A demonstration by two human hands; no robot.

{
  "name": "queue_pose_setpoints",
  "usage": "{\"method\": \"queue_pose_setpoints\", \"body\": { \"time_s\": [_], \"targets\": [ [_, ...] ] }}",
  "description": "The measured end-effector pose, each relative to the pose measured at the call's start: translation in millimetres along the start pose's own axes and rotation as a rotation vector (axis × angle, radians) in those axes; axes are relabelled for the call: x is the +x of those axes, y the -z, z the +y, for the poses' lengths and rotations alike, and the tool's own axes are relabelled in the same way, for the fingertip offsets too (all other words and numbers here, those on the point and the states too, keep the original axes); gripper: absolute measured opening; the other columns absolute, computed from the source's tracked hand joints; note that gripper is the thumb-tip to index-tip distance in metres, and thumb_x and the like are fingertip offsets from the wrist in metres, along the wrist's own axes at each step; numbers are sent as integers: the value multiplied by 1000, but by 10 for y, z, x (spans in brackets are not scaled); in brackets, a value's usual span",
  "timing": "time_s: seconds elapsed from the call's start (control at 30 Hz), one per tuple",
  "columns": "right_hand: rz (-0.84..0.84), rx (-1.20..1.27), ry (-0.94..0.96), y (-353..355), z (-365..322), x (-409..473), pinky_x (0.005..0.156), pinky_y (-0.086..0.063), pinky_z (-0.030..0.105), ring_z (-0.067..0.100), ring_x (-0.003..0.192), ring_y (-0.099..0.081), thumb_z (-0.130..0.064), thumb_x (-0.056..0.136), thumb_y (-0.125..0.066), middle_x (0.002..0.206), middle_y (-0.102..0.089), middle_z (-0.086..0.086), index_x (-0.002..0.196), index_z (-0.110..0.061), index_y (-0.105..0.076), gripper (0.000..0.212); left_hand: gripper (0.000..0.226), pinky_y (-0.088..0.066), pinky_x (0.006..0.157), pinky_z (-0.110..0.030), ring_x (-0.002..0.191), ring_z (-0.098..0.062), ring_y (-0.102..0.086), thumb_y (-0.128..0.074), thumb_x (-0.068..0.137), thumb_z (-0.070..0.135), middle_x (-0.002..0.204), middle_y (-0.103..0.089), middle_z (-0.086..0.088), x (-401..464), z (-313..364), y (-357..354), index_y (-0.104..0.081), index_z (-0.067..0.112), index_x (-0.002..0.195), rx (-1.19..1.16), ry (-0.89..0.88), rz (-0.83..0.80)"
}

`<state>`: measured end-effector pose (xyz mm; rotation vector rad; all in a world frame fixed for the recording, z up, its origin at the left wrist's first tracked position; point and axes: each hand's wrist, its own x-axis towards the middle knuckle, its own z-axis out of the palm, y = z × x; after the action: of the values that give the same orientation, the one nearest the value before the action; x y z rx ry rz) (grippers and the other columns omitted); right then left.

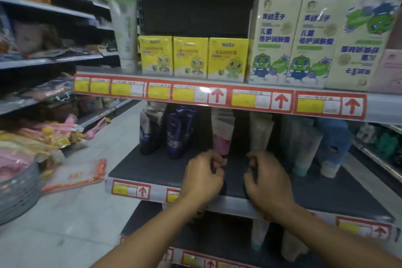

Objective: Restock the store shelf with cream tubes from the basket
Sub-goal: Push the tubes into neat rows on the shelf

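**Shelf status: both hands at the middle shelf**

Hands. The left hand (203,177) and right hand (266,180) are over the front of the middle shelf (152,167), side by side and close together. Fingers of both are curled inward. Whether either hand grasps anything cannot be told: the area under the fingers is dark and blurred.

Middle shelf. Tubes stand cap-down toward the back:
- 2 dark tubes (174,135) at left, touching each other.
- 1 pink tube (221,135), just behind the left hand.
- 1 pale tube (260,130), behind the right hand.
- 2 more tubes (304,148) at right, one grey and one blue, side by side.

Top shelf (378,109).
- 1 white tube (125,30), upright at the left end.
- 3 yellow boxes (191,57) in a row, touching.
- 3 tall cream boxes (313,39) to their right, touching.
- Price labels (217,94) run along the front edge; 3 red arrows are readable.

Lower shelf. 2 pale tubes (258,235) are visible below the right forearm.

Floor. 1 grey basket (17,191) stands at far left, well apart from the hands, its contents blurred. 1 orange-edged packet (76,176) lies just beside it.
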<state>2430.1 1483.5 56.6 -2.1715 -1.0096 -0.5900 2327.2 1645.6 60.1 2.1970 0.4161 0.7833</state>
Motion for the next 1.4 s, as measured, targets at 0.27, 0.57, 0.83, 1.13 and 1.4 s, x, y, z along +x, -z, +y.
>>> {"method": "queue_pose_setpoints", "body": {
  "time_s": [0.27,0.57,0.83,1.13,1.4],
  "targets": [
    [-151,109,103,-688,-857,181,81,-49,33,15,93,-58,-23,83,-68,101,-59,-4,114,-19,-62,32,21,-45,66,-21,74,-3,-62,-66,82,11,77,-66,13,-99,-493,675,-66,31,85,48,50,225],
    [-261,162,-219,-1173,-1321,381,96,-51,40,25,112,-59,-39,86,-75,121,-57,5,132,-17,-48,57,38,-38,63,-18,89,-19,-61,-75,81,10,100,-63,0,59,-824,1271,-51,22,108,56,227,350],
    [-268,103,-360,-1481,-1391,715,95,-47,37,34,126,-53,-50,77,-82,136,-46,12,136,-13,-41,81,83,-53,97,-39,122,-33,-57,-90,76,23,134,-49,-13,471,-1087,1526,-39,14,140,103,308,254],
    [-196,-46,-292,-1676,-1338,802,84,-56,42,28,117,-60,-77,68,-75,134,-51,7,141,-21,-37,100,96,-54,104,-45,128,-33,-59,-88,74,36,143,-56,-9,669,-1420,1443,-32,18,150,109,306,138],
    [-161,-16,-278,-1659,-1320,783,81,-58,43,32,108,-67,-53,79,-77,125,-62,7,130,-20,-44,69,63,-54,89,-40,112,-31,-67,-82,84,40,130,-69,-6,719,-1506,1432,-52,20,135,159,326,112]
  ]
}}
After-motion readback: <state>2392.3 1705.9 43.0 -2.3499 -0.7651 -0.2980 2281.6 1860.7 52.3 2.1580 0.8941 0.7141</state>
